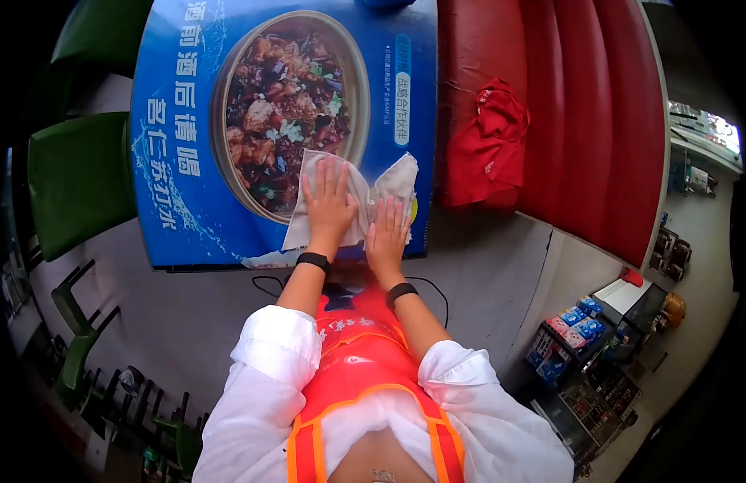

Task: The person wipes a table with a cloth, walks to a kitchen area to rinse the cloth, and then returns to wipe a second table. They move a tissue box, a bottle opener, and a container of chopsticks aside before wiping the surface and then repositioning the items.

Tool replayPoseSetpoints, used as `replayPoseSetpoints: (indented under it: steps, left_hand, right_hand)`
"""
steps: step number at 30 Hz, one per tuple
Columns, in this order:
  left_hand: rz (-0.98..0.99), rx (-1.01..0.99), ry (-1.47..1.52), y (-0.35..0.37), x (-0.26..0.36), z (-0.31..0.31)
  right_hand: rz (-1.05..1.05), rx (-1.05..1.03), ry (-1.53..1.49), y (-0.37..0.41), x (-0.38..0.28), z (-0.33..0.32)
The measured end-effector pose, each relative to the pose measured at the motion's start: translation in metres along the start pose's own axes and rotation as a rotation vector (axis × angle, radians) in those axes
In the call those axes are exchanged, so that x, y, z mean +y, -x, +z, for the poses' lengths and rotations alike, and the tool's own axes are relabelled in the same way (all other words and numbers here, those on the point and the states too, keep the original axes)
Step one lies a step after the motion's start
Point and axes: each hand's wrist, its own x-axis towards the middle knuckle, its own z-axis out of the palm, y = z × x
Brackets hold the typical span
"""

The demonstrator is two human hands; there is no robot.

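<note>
A pale cloth (pixel 297 219) lies spread on the blue printed tabletop (pixel 179 233), near its front edge. My left hand (pixel 330 205) rests flat on the cloth's left part, fingers stretched out. Beside it, my right hand (pixel 387 233) presses flat on the right part, fingers also extended. Between the two hands the cloth is creased, and one corner sticks up past my right fingertips. The large picture of a food bowl (pixel 288 113) on the tabletop reaches the cloth's upper left side.
A red padded bench (pixel 590 121) with a crumpled red cloth (pixel 489 145) on it stands to the right. Green chairs (pixel 83 185) are along the left. Shelves with boxed goods (pixel 570 330) stand at the lower right. A black cable hangs under the table's front edge.
</note>
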Motion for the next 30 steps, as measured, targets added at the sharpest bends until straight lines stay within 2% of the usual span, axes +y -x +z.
replayPoseSetpoints:
  steps: [4,6,10,11,15,16,18,19,21,23,25,27,29,30]
  left_hand:
    - [0.033,-0.065,-0.01,0.054,0.022,0.005]
    - [0.034,-0.116,-0.011,0.076,0.028,0.009]
    - [-0.015,-0.136,0.057,0.099,0.047,0.006]
    - [-0.04,-0.21,0.003,0.098,0.053,0.006]
    - [-0.131,-0.181,0.071,0.092,0.091,0.024]
    - [-0.173,-0.161,0.071,0.09,0.108,0.036]
    - [-0.234,-0.078,-0.12,0.08,0.142,0.054]
    - [-0.361,-0.198,0.026,0.07,0.166,0.045]
    - [-0.464,-0.103,-0.01,0.065,0.2,0.079]
    - [-0.574,0.003,-0.037,0.055,0.216,0.099]
    - [-0.619,0.007,-0.021,0.052,0.224,0.099]
    - [-0.654,0.017,-0.017,0.043,0.225,0.084]
    - [-0.629,-0.289,0.132,0.04,0.226,0.053]
    - [-0.645,-0.286,0.122,0.041,0.223,0.052]
  right_hand:
    - [0.053,-0.063,-0.044,0.032,0.01,-0.013]
    - [-0.013,-0.137,-0.027,0.032,0.021,-0.015]
    - [-0.118,-0.124,-0.111,0.021,0.04,-0.027]
    - [-0.147,-0.12,-0.123,0.017,0.045,-0.03]
    - [-0.339,-0.237,-0.204,-0.01,0.076,-0.045]
    - [-0.407,-0.3,-0.213,-0.014,0.086,-0.05]
    - [-0.528,-0.314,-0.207,-0.038,0.113,-0.056]
    - [-0.61,-0.336,-0.171,-0.049,0.125,-0.061]
    - [-0.735,-0.394,-0.103,-0.07,0.142,-0.075]
    - [-0.832,-0.443,-0.063,-0.09,0.149,-0.078]
    - [-0.904,-0.553,0.016,-0.104,0.15,-0.082]
    - [-0.905,-0.544,0.032,-0.108,0.147,-0.076]
    - [-0.84,-0.516,0.052,-0.109,0.142,-0.072]
    - [-0.855,-0.52,0.041,-0.11,0.14,-0.071]
